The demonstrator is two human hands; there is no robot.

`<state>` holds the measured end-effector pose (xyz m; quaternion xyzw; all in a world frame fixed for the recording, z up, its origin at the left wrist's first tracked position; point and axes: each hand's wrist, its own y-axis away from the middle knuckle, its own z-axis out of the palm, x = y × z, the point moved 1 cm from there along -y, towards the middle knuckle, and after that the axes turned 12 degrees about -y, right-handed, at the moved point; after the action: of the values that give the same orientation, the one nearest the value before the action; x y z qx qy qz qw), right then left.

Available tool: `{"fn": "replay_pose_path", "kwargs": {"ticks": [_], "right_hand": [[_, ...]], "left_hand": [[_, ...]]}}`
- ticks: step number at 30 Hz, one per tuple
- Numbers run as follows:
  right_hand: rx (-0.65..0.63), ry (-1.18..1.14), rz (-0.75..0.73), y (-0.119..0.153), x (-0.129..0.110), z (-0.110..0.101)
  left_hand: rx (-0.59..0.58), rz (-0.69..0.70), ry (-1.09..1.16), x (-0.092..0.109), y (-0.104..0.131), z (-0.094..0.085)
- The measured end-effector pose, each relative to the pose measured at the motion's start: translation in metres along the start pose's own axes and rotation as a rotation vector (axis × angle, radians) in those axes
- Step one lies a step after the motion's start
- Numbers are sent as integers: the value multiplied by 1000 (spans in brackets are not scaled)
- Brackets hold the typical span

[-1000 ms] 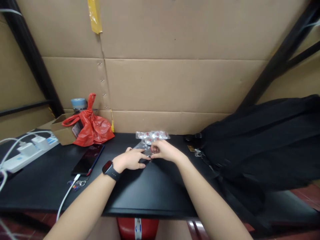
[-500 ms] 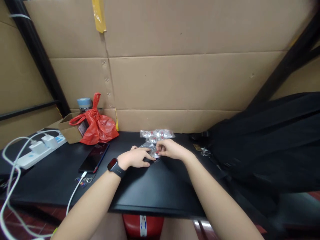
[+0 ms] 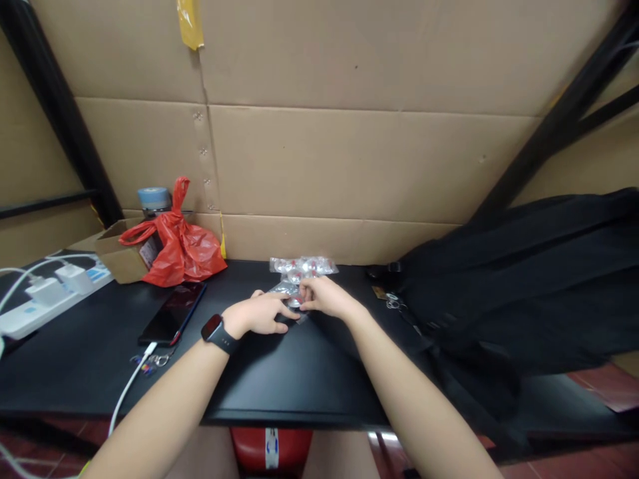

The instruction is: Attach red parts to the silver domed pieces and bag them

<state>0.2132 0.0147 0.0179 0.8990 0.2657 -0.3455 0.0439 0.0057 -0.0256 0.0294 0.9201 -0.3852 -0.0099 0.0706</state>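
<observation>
Both hands (image 3: pixel 292 309) meet palms-down on plastic packet (image 3: pixel 288 293) — fingertips pinching, forearms converging

Matte black table (image 3: pixel 299 379), clear plastic packets w/ red & white bits (image 3: pixel 302 266), red plastic bag (image 3: pixel 182 249), brown cardboard wall (image 3: pixel 349 153) w/ yellow tape strip (image 3: pixel 188 23), black watch w/ red face (image 3: pixel 215 330), white power strip (image 3: pixel 30 313), black bag (image 3: pixel 524 286), blue lid (image 3: pixel 154 196).
</observation>
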Motion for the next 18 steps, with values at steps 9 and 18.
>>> {"fn": "replay_pose_path", "kwargs": {"ticks": [9, 18], "right_hand": [[290, 282, -75, -13, -8, 19], [120, 168, -253, -20, 1, 22]], "left_hand": [[26, -54, -27, -3, 1, -2], [128, -33, -33, -20, 1, -6]]}}
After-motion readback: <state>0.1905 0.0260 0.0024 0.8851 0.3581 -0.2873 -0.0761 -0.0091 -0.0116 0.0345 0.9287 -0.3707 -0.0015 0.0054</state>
